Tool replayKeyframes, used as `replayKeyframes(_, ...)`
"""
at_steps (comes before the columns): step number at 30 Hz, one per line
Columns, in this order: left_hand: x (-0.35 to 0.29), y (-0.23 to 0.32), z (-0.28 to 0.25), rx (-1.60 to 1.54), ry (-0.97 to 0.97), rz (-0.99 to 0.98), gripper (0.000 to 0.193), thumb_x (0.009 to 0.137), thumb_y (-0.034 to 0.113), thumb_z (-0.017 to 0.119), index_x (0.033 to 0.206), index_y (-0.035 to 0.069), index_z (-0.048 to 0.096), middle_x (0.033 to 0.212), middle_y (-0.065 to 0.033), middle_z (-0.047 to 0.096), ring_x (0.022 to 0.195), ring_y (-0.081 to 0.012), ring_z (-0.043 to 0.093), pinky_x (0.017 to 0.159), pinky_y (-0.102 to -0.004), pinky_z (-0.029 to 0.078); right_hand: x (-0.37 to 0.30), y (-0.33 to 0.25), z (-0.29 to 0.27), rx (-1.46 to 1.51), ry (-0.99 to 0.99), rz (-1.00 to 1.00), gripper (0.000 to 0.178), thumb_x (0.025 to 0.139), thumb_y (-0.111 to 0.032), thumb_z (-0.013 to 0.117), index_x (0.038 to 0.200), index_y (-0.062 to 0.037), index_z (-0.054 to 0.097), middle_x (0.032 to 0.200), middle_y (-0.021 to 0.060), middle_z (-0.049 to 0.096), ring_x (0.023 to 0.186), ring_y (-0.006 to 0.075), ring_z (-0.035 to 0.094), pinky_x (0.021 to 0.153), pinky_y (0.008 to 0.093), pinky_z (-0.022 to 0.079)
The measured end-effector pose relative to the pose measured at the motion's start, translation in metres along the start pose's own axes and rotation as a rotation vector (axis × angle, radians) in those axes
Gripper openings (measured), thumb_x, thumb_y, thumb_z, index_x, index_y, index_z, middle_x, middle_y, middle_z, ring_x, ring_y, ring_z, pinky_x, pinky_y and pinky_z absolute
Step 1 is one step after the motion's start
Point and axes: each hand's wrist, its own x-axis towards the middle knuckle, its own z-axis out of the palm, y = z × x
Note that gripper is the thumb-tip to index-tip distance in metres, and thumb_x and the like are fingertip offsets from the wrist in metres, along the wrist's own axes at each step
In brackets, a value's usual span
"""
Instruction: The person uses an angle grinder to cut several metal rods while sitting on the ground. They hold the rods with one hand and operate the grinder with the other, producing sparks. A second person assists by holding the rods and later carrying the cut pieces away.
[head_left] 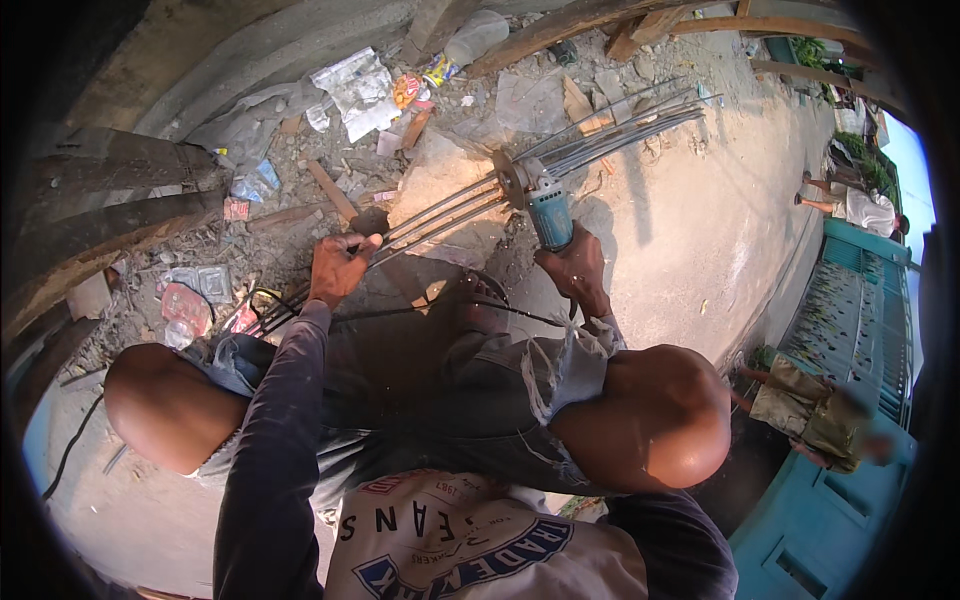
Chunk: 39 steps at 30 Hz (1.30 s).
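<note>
My right hand [574,262] is wrapped round the body of a teal angle grinder [549,212]. The grinder's round disc [511,178] meets the bundle of long thin steel rods [448,214], which slants from beside my left knee up to the far right. Closer to the rods' near end, my left hand [343,265] grips them with the fingers closed. A black power cord [400,311] crosses below the rods between my legs. Whether the disc is spinning or has cut into a rod, I cannot tell.
Rubble and litter, with a crumpled silver wrapper [358,92], cover the ground beyond the rods. Wooden beams [135,165] stand at the left. Two people, one in a white shirt [868,212], are at the right near a teal gate [850,310]. Concrete paving [690,220] lies right of the grinder.
</note>
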Motion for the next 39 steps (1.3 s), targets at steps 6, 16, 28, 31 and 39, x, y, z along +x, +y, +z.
replayKeyframes(6,-0.004,-0.006,-0.001,-0.030,0.007,-0.084,0.057,0.098,0.052,0.082,0.118,-0.002,0.085,0.107,-0.0253,0.083,0.098,-0.0372,0.081,0.095,-0.0435,0.061,0.010,-0.006,0.005,0.027,-0.039,-0.021,0.057,0.073,-0.035,0.085,0.110,0.0074,0.074,0.096,0.0308,0.080,0.094,0.0500,0.079,0.085,0.0542,0.061)
replayKeyframes(16,-0.002,0.002,-0.009,0.007,-0.010,-0.081,0.055,0.099,0.052,0.081,0.116,0.000,0.086,0.112,-0.0225,0.084,0.101,-0.0391,0.080,0.097,-0.0427,0.061,0.009,-0.007,0.005,0.051,-0.040,-0.039,0.056,0.074,-0.034,0.084,0.111,0.0079,0.074,0.095,0.0307,0.079,0.091,0.0484,0.079,0.083,0.0527,0.061)
replayKeyframes(28,0.005,-0.026,0.007,-0.024,0.056,0.076,0.043,0.100,0.035,0.083,0.099,-0.008,0.079,0.082,-0.0241,0.073,0.078,-0.0343,0.071,0.079,-0.0470,0.054,0.002,-0.002,-0.005,0.015,-0.007,0.002,0.057,0.071,-0.032,0.082,0.111,0.0067,0.072,0.092,0.0337,0.076,0.091,0.0538,0.077,0.086,0.0567,0.063)
replayKeyframes(31,0.003,-0.016,0.011,-0.047,0.028,0.104,0.044,0.101,0.034,0.082,0.098,-0.009,0.077,0.074,-0.0205,0.066,0.072,-0.0283,0.066,0.076,-0.0456,0.052,-0.003,0.004,-0.005,0.007,0.003,0.011,0.056,0.072,-0.031,0.082,0.112,0.0072,0.071,0.093,0.0345,0.076,0.092,0.0538,0.077,0.086,0.0573,0.062)
replayKeyframes(39,-0.003,-0.031,0.001,-0.125,0.030,0.031,0.047,0.099,0.039,0.085,0.092,-0.007,0.079,0.071,-0.0127,0.068,0.072,-0.0152,0.061,0.072,-0.0386,0.051,0.000,-0.010,0.004,-0.067,0.032,-0.092,0.055,0.075,-0.035,0.082,0.112,0.0039,0.071,0.092,0.0335,0.077,0.091,0.0548,0.076,0.086,0.0588,0.063)
